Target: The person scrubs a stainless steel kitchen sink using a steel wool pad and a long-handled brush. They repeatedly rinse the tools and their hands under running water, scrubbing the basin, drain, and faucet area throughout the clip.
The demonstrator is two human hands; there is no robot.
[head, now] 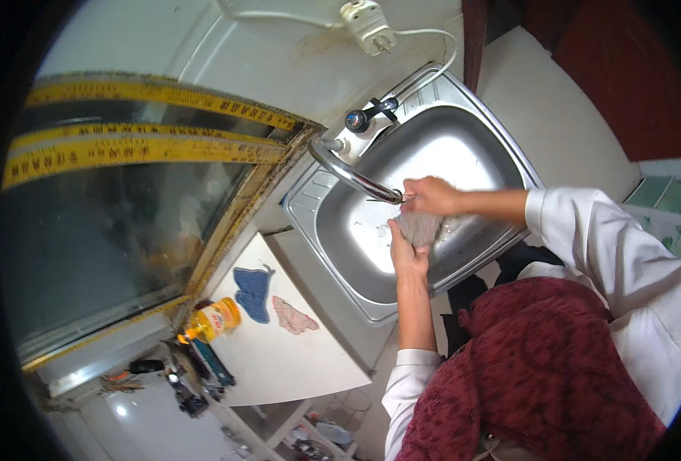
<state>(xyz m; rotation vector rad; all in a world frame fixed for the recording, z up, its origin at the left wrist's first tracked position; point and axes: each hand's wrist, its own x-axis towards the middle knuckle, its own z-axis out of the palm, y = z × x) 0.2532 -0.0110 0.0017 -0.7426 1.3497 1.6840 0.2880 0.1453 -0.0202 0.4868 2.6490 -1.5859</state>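
Below the spout of a chrome faucet (354,174), a greyish cloth (418,229) is stretched between my two hands, over a stainless steel sink (473,155). My right hand (434,196) grips the cloth's upper end, close to the spout tip, and looks slightly blurred. From beneath, my left hand (409,250) holds the lower end, thumb and fingers on either side. Something clear, perhaps water, glints beside the cloth. The basin's bottom looks wet and bright under the light.
A white plug adapter (369,27) hangs by its cord above the sink. Left of the basin, a white board (311,363) carries a blue cloth (253,294), a pink cloth (294,316) and a bottle of yellow liquid (213,320). A window with yellow tape (161,151) borders the wall.
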